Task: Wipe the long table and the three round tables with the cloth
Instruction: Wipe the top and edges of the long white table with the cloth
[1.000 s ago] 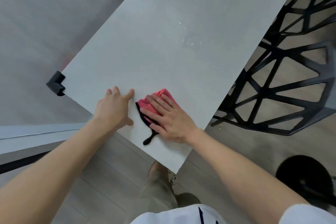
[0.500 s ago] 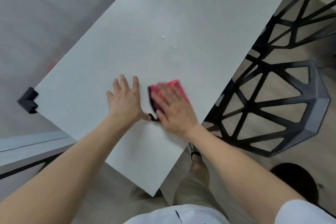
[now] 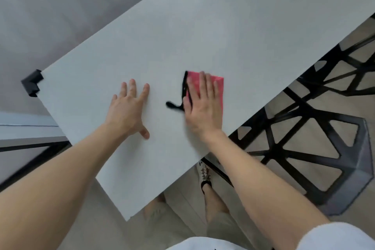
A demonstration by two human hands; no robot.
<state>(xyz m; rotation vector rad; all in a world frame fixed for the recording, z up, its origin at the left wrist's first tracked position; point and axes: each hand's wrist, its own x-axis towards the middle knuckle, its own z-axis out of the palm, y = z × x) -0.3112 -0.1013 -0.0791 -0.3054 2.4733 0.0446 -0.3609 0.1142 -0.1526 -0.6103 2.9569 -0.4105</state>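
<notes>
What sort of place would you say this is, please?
Probably a café or a shared lounge: a long pale table with a black corner guard, a black lattice chair, and a wood-look floor.

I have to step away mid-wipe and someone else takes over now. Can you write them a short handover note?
Left hand: flat and empty on the long pale grey table, bracing.
Right hand: pressed flat on the folded pink cloth with black trim, near the table's right edge, beside the black lattice chair.
Done: cannot tell how much of this table has been wiped.
Left: the rest of this table; the three round tables, out of view.
</notes>
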